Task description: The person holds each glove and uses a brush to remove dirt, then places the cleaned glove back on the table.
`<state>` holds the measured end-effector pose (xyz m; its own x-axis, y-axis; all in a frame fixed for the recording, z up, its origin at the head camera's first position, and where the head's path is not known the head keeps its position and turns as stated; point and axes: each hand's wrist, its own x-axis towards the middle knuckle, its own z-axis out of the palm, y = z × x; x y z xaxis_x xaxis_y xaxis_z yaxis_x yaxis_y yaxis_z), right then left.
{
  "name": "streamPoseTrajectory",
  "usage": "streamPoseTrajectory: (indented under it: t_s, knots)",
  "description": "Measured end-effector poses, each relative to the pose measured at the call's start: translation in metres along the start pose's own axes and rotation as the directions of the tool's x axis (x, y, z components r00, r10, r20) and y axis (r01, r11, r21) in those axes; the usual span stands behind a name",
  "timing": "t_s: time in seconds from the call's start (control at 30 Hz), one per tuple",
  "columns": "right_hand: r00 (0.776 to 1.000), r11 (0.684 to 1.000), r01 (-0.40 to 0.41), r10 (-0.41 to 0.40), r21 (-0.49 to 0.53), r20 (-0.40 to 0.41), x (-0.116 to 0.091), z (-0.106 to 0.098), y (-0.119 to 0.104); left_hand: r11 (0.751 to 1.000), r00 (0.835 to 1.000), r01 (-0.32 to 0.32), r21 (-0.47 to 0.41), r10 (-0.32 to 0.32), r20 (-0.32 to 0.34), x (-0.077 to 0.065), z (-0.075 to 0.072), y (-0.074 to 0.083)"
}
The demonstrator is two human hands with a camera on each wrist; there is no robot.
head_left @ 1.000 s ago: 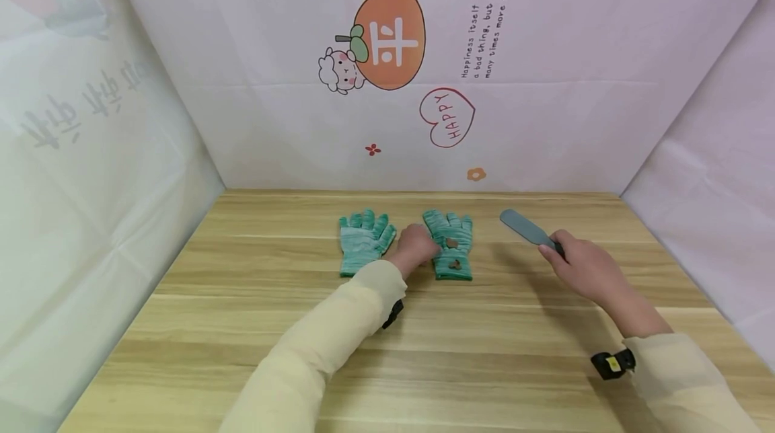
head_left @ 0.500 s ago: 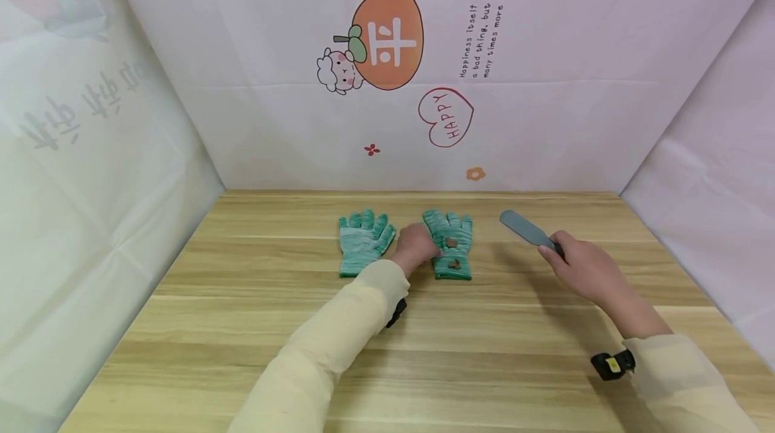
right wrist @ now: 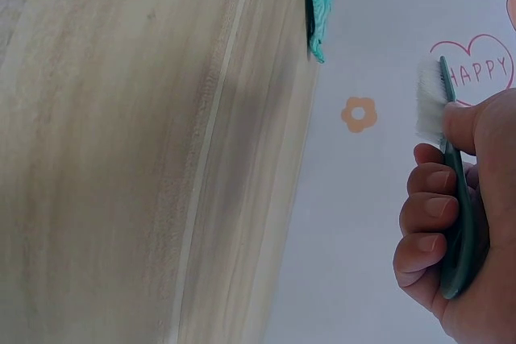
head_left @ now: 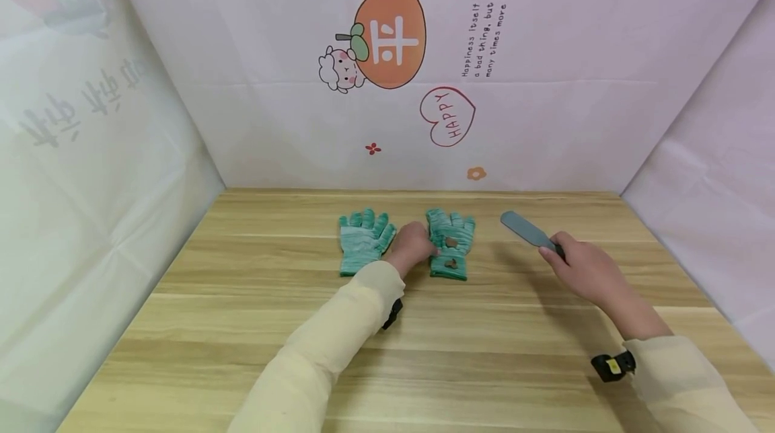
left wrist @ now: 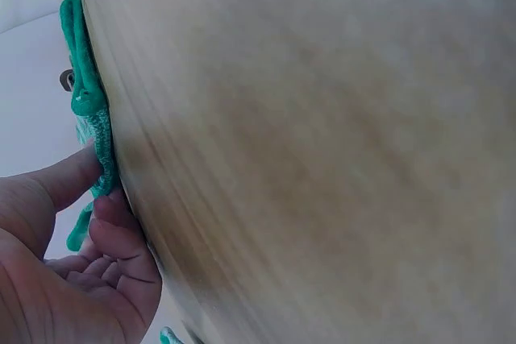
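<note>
Two green-and-white knit gloves lie on the wooden table in the head view. My left hand (head_left: pixel 413 245) pinches the left edge of the right-hand glove (head_left: pixel 461 226) between thumb and fingers, as the left wrist view also shows. Small brown bits (head_left: pixel 451 243) sit on that glove, over its palm area and cuff. The other glove (head_left: pixel 358 245) lies flat to the left of this hand. Off to the right, my right hand (head_left: pixel 586 270) grips a brush (head_left: pixel 523 228) by its dark green handle (right wrist: pixel 458 259), above the table. White bristles (right wrist: pixel 429 102) show in the right wrist view.
The wooden table (head_left: pixel 339 379) ends at a white printed backdrop (head_left: pixel 290 130) with fruit, heart and flower pictures. White sheets (head_left: pixel 115 218) close in the left and right sides. A black band with a camera (head_left: pixel 613 366) is on the right wrist.
The pinched glove has turned slightly: its fingers shifted right and its cuff shifted left. My left hand moved a little with it. The right hand and brush have stayed nearly still.
</note>
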<state>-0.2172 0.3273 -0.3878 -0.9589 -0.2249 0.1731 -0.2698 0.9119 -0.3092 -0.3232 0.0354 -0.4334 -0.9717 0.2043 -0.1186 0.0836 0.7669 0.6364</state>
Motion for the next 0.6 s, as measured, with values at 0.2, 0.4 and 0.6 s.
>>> streamPoseTrajectory:
  t_s: [0.2,0.4,0.6]
  knots:
    - [1.000,1.000,-0.002,0.002,-0.006,-0.003,-0.0002,-0.0009,0.0003,0.998,1.000,-0.005,-0.070,0.005,0.005,0.0042,0.0014,-0.0043]
    - [1.000,1.000,-0.006,0.006,-0.002,-0.004,-0.0005,-0.0028,-0.0014,0.980,0.999,0.026,-0.198,-0.022,0.023,0.0088,-0.0002,-0.0071]
    - [1.000,1.000,-0.006,0.006,-0.003,0.005,0.0011,-0.0040,-0.0034,0.942,0.993,0.108,-0.317,-0.090,0.073,0.0084,-0.0019,-0.0056]
